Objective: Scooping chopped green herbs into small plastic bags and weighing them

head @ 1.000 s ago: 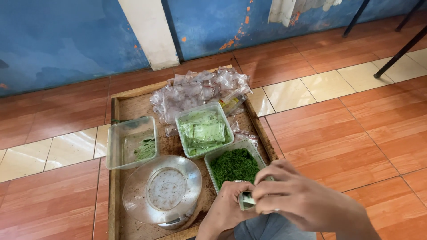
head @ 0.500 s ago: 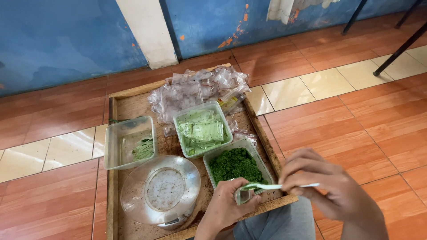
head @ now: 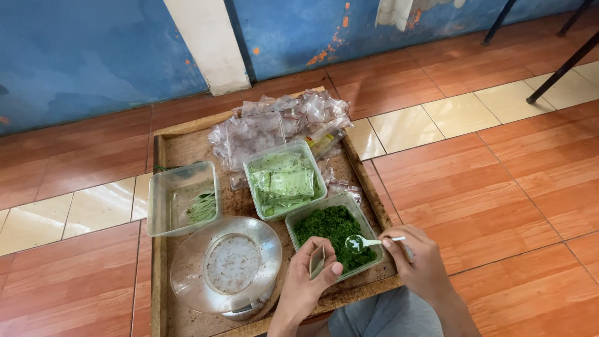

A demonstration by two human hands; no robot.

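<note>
Your right hand [head: 421,265] pinches the handle of a small white plastic spoon [head: 368,242] between thumb and fingertips. The spoon lies nearly level, its long axis running left to right, bowl pointing left, over the clear rectangular tub of green powder [head: 334,231] at the near right of the wooden tray [head: 187,146]. Your left hand [head: 309,284] pinches a small clear sachet [head: 317,261] between thumb and forefinger; the sachet stands upright at the tub's near left rim, just beside the spoon bowl.

Behind that tub sits a second clear tub of flat pale-green packets [head: 284,181]. A heap of crinkled clear plastic bags [head: 281,122] lies at the tray's far end. At left stands a nearly empty clear tub [head: 184,196]; near it, a round scale with a clear domed pan [head: 228,262]. The floor is glossy red-brown tile [head: 499,200].
</note>
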